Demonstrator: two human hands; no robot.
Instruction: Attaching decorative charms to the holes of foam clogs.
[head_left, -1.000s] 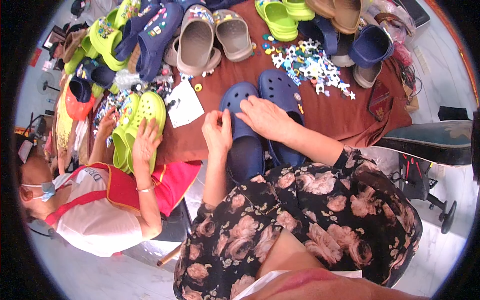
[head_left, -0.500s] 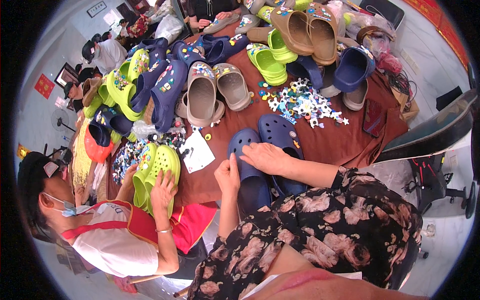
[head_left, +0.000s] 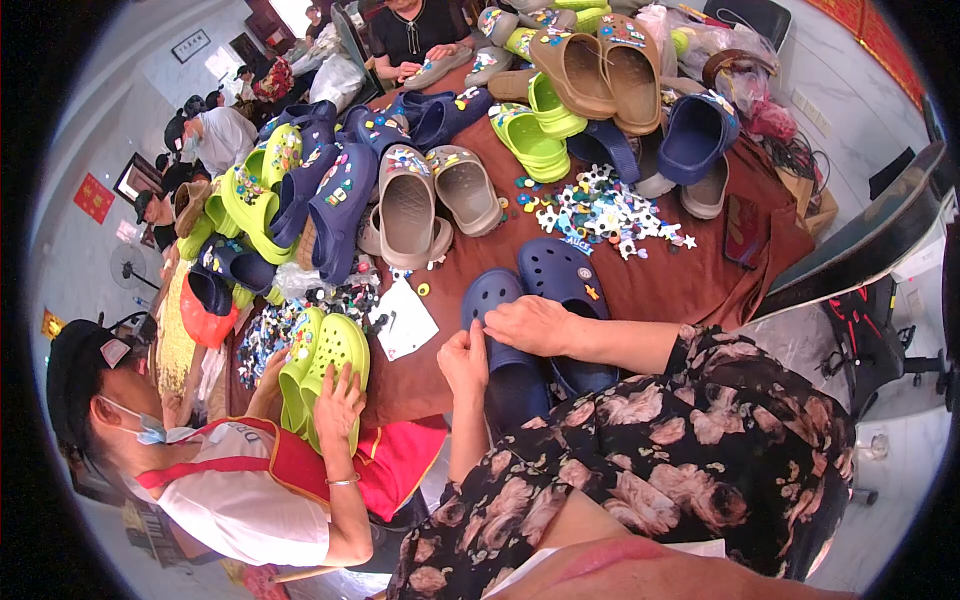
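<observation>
While the left hand [head_left: 463, 362] stands with curled fingers at the outer edge of the left navy clog [head_left: 488, 292], the right hand [head_left: 532, 325] bends over that clog's upper, its fingers bunched and their tips close to the left hand's; whether either pinches anything small cannot be told. The clog sits at the near side of the brown cloth [head_left: 700, 270], toe pointing away from the person, just beside the right navy clog [head_left: 548, 262], which bears small charms [head_left: 592, 293]. Beyond lies a heap of loose charms [head_left: 605, 215]; leftward, a white sheet [head_left: 408, 325]. Farther left, a co-worker's hand [head_left: 340, 408] touches a lime-green clog [head_left: 345, 345], fingers apart.
</observation>
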